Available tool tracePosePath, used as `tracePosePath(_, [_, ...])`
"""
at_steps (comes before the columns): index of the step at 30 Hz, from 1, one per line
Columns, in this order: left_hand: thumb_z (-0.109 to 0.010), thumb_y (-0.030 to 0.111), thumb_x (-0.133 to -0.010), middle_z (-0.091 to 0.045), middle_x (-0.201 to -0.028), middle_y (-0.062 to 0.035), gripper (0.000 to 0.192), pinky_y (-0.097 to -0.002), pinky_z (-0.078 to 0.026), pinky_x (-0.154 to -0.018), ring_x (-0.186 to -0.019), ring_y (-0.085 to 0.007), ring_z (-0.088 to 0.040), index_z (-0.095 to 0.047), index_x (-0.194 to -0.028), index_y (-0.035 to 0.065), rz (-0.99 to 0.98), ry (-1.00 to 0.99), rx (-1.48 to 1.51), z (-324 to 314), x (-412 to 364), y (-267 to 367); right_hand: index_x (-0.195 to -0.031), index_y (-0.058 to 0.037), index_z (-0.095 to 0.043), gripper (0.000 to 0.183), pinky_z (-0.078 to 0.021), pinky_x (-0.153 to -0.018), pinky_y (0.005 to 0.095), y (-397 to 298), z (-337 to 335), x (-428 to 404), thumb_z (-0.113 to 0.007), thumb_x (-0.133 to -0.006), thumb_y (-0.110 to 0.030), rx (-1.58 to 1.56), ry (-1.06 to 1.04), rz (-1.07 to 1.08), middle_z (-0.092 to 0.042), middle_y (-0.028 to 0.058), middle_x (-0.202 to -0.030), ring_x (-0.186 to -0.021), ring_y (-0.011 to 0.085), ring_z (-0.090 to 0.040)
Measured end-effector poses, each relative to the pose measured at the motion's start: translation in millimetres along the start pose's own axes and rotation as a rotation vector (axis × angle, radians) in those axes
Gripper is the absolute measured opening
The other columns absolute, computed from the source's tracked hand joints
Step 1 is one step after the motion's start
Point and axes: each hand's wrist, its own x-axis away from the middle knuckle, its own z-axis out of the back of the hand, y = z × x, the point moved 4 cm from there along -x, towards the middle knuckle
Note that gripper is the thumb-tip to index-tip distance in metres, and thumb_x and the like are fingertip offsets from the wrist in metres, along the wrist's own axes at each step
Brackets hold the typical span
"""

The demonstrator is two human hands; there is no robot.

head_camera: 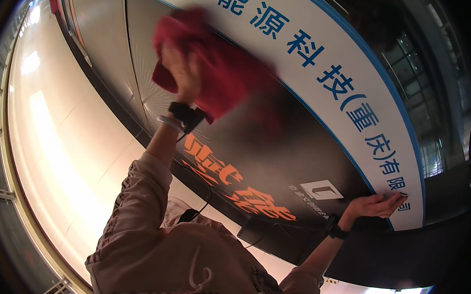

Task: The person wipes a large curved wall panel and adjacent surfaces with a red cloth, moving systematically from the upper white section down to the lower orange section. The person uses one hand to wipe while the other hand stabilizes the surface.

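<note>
A red cloth [231, 79], blurred and hanging in folds, is in my left hand [181, 70], over the dark glossy panel near the white sign strip. Whether the cloth touches the panel, I cannot tell. My right hand [378, 205] rests its fingers at the lower right end of the white sign strip with blue edges [303, 66], which bears large blue writing. It holds nothing. Between my hands, the dark panel [299, 142] carries orange lettering [234, 179] and a white square logo [322, 190].
A pale, shiny floor [72, 138] lies left of the panel's dark edge. A metal-framed barrier or wall [7, 163] curves along the far left. Dark, reflective glass [415, 76] stands beyond the sign strip. A thin black cable [210, 193] hangs near my left wrist and torso.
</note>
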Motion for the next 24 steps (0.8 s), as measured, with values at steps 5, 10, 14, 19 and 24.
tracePosePath(5, [-0.042, 0.028, -0.096, -0.033, -0.145, -0.0209, 0.057, -0.0454, -0.026, -0.109, -0.133, -0.0406, -0.032, -0.025, -0.144, 0.0037, 0.542, -0.060, -0.117, 36.5, 68.6, -77.3, -0.133, -0.0029, -0.044, 0.043, -0.0343, -0.093, 0.0361, -1.3, 0.8, -0.8, -0.030, -0.101, -0.027, 0.007, -0.001, 0.008, -0.039, 0.0164, -0.141, -0.119, 0.0247, -0.041])
tracePosePath(10, [-0.042, 0.028, -0.096, -0.033, -0.145, -0.0205, 0.057, -0.0453, -0.026, -0.109, -0.133, -0.0401, -0.032, -0.026, -0.144, 0.0040, 0.484, -0.554, 0.000, 64.5, 176.9, -38.8, -0.134, -0.0021, -0.044, 0.044, -0.0347, -0.093, 0.0366, -2.9, 1.3, -1.8, -0.029, -0.101, -0.027, 0.015, -0.020, 0.009, -0.039, 0.0178, -0.141, -0.119, 0.0262, -0.041])
tracePosePath(14, [-0.042, 0.028, -0.096, -0.034, -0.144, -0.0201, 0.056, -0.0453, -0.027, -0.109, -0.133, -0.0398, -0.032, -0.026, -0.144, 0.0043, 0.127, -0.673, 0.097, 34.6, 109.9, -28.7, -0.135, -0.0017, -0.042, 0.044, -0.0351, -0.092, 0.0372, -4.3, 1.6, -1.9, -0.027, -0.101, -0.026, 0.014, -0.037, 0.014, -0.037, 0.0177, -0.142, -0.120, 0.0260, -0.039])
tracePosePath(19, [-0.042, 0.029, -0.096, -0.034, -0.144, -0.0197, 0.056, -0.0452, -0.027, -0.108, -0.132, -0.0393, -0.032, -0.026, -0.143, 0.0047, 0.186, -0.262, -0.002, 0.9, -35.0, -114.0, -0.137, -0.0034, -0.040, 0.044, -0.0326, -0.093, 0.0369, -10.0, 2.7, -2.7, -0.027, -0.101, -0.026, 0.037, -0.068, -0.009, -0.035, 0.0186, -0.144, -0.122, 0.0263, -0.040])
tracePosePath(24, [-0.042, 0.029, -0.095, -0.034, -0.144, -0.0192, 0.056, -0.0451, -0.027, -0.108, -0.132, -0.0388, -0.032, -0.027, -0.143, 0.0050, 0.670, -0.178, -0.113, 67.1, 39.8, -188.3, -0.138, -0.0015, -0.036, 0.048, -0.0392, -0.097, 0.0439, -25.0, -0.6, -6.0, -0.027, -0.101, -0.030, -0.015, -0.040, -0.150, -0.035, 0.0211, -0.143, -0.122, 0.0324, -0.043])
